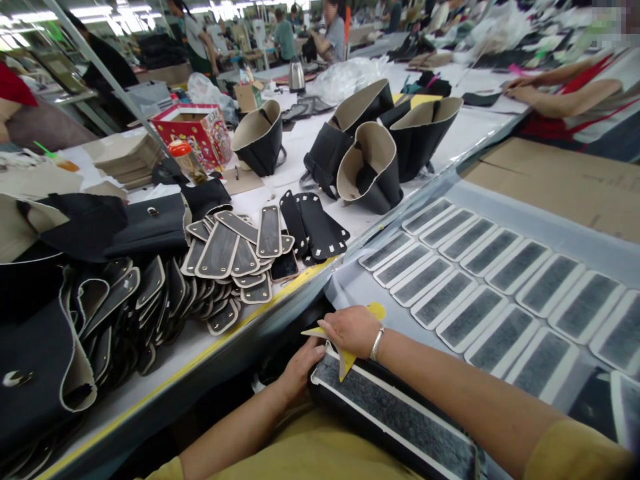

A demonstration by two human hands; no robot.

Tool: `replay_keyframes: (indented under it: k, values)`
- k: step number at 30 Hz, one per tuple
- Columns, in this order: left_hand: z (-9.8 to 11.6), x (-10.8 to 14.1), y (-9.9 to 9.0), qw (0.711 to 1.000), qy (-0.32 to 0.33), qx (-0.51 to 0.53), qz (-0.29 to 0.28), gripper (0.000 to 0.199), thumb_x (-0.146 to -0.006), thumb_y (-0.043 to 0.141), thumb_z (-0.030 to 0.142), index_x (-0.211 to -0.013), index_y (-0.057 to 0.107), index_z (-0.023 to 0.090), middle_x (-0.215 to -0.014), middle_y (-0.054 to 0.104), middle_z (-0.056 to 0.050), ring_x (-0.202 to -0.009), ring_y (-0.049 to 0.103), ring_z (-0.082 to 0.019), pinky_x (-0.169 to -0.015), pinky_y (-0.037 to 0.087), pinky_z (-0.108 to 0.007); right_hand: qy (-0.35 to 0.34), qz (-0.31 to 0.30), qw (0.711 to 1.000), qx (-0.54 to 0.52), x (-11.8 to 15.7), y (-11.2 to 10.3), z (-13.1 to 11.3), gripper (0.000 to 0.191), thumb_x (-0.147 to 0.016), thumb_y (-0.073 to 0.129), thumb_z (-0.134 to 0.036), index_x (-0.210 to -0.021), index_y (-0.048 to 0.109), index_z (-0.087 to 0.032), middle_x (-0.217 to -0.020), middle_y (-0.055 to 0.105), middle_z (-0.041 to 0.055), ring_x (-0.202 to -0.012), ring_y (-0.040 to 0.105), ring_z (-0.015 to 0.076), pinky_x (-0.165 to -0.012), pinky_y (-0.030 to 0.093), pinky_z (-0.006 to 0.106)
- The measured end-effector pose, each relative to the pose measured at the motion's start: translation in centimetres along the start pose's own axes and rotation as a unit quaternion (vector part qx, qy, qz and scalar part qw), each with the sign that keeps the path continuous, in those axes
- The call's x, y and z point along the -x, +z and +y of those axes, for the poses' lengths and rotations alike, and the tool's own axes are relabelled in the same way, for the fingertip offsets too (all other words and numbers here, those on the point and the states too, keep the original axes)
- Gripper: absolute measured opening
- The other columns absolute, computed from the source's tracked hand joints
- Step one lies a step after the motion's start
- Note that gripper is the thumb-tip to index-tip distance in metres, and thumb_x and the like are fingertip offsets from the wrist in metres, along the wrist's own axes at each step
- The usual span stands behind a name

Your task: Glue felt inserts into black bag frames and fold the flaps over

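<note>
Across my lap lies a long black piece, apparently a bag, topped by a dark grey panel [395, 407] with a white border. My left hand [301, 365] grips its far left corner, thumb on top and the other fingers partly hidden. Closed around a yellow pointed piece [347, 365], thin like card or a plastic scraper, is my right hand [354, 330], wearing a silver bracelet. That yellow piece sits over the panel's far end. Rows of similar white-edged panels [447, 297] lie flat to the right of my hands.
On the left table [240, 340] are a pile of trimmed straps [220, 250], black bag parts [40, 333] and a phone [284, 267]. Several open black bags [370, 163] stand farther back. A co-worker's arms [545, 90] rest at the far right; cardboard [555, 187] lies beyond the panels.
</note>
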State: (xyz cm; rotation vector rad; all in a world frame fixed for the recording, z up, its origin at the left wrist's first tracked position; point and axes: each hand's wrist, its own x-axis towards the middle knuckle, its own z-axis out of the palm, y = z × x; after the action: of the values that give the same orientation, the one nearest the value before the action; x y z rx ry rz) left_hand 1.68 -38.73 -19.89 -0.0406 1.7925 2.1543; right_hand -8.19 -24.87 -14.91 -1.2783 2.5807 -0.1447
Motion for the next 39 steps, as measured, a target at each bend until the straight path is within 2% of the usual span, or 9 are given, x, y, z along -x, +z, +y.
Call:
replay_keyframes:
  k: [5, 9, 12, 15, 21, 27, 34, 36, 39]
  values:
    - [-0.5, -0.1, 0.2, 1.0, 0.008, -0.002, 0.029, 0.046, -0.084, 0.044, 0.046, -0.116, 0.057, 0.015, -0.122, 0.057, -0.008, -0.118, 0.045, -0.027, -0.106, 0.028, -0.04, 0.004, 0.007, 1.0, 0.0, 0.1, -0.1, -0.2, 0.051, -0.095, 0.016, -0.042, -0.081, 0.059, -0.019, -0.075, 0.067, 0.0049, -0.067, 0.062, 0.0195, -0.054, 0.033, 0.028]
    - [-1.2, 0.3, 0.0, 0.996, -0.035, -0.001, 0.082, 0.058, -0.083, 0.038, 0.061, -0.114, 0.06, 0.017, -0.12, 0.058, -0.007, -0.124, 0.039, -0.027, -0.11, 0.019, -0.039, -0.017, -0.002, 1.0, 0.008, -0.1, -0.2, 0.2, 0.052, -0.094, 0.015, -0.043, -0.08, 0.059, -0.019, -0.074, 0.067, 0.0053, -0.066, 0.062, 0.0194, -0.053, 0.032, 0.028]
    - [-1.4, 0.5, 0.3, 0.984, -0.085, 0.132, 0.079, 0.076, -0.081, 0.022, 0.071, -0.117, 0.058, 0.015, -0.114, 0.062, -0.01, -0.122, 0.042, -0.029, -0.107, 0.024, -0.042, -0.049, -0.007, 0.999, 0.012, -0.3, -0.4, 0.5, 0.051, -0.094, 0.017, -0.044, -0.08, 0.059, -0.018, -0.074, 0.067, 0.0057, -0.067, 0.062, 0.0194, -0.053, 0.031, 0.028]
    - [-1.0, 0.5, 0.9, 0.953, -0.113, 0.278, 0.052, 0.091, -0.074, 0.021, 0.079, -0.115, 0.058, 0.008, -0.105, 0.065, -0.016, -0.114, 0.05, -0.034, -0.1, 0.033, -0.044, -0.073, 0.001, 0.997, 0.015, -0.4, -0.4, 0.7, 0.049, -0.094, 0.02, -0.044, -0.08, 0.06, -0.019, -0.074, 0.067, 0.005, -0.067, 0.062, 0.0186, -0.054, 0.03, 0.027]
    - [-0.3, 0.1, 1.1, 0.926, -0.132, 0.35, 0.046, 0.089, -0.072, 0.031, 0.079, -0.108, 0.061, 0.003, -0.1, 0.065, -0.02, -0.105, 0.055, -0.034, -0.093, 0.039, -0.042, -0.107, 0.005, 0.994, 0.01, -0.5, -0.2, 1.3, 0.05, -0.094, 0.019, -0.043, -0.08, 0.06, -0.019, -0.073, 0.067, 0.0046, -0.065, 0.061, 0.0171, -0.054, 0.028, 0.027]
    - [0.6, -0.1, 2.0, 0.928, -0.152, 0.319, 0.116, 0.062, -0.073, 0.052, 0.061, -0.097, 0.065, 0.005, -0.087, 0.068, -0.014, -0.093, 0.061, -0.031, -0.087, 0.043, -0.04, -0.134, 0.008, 0.991, 0.002, -0.7, -0.1, 1.8, 0.05, -0.094, 0.019, -0.044, -0.078, 0.059, -0.019, -0.073, 0.067, 0.0043, -0.064, 0.061, 0.0167, -0.053, 0.026, 0.027]
    - [-1.1, 0.3, 1.5, 0.965, -0.092, 0.204, 0.138, 0.043, -0.079, 0.047, 0.045, -0.094, 0.065, 0.009, -0.09, 0.067, -0.009, -0.095, 0.058, -0.028, -0.089, 0.041, -0.037, -0.169, 0.006, 0.986, -0.006, -0.2, 0.1, 2.1, 0.05, -0.094, 0.019, -0.043, -0.078, 0.06, -0.018, -0.074, 0.067, 0.0052, -0.065, 0.061, 0.0173, -0.055, 0.028, 0.028]
    - [-1.3, 0.2, 0.9, 0.982, -0.064, 0.127, 0.122, 0.038, -0.082, 0.044, 0.039, -0.099, 0.063, 0.011, -0.097, 0.066, -0.007, -0.1, 0.055, -0.026, -0.093, 0.038, -0.035, -0.164, -0.001, 0.986, -0.012, 0.1, 0.2, 2.2, 0.05, -0.094, 0.019, -0.044, -0.079, 0.06, -0.019, -0.074, 0.067, 0.0053, -0.066, 0.061, 0.0175, -0.056, 0.029, 0.028]
    - [-0.4, -0.3, 0.3, 0.998, -0.042, 0.028, 0.039, 0.039, -0.086, 0.037, 0.038, -0.105, 0.06, 0.013, -0.104, 0.063, -0.006, -0.103, 0.052, -0.025, -0.093, 0.036, -0.034, -0.124, -0.013, 0.992, -0.022, 1.0, 0.4, 2.3, 0.052, -0.094, 0.017, -0.045, -0.081, 0.061, -0.02, -0.075, 0.067, 0.0049, -0.066, 0.061, 0.0182, -0.054, 0.03, 0.027]
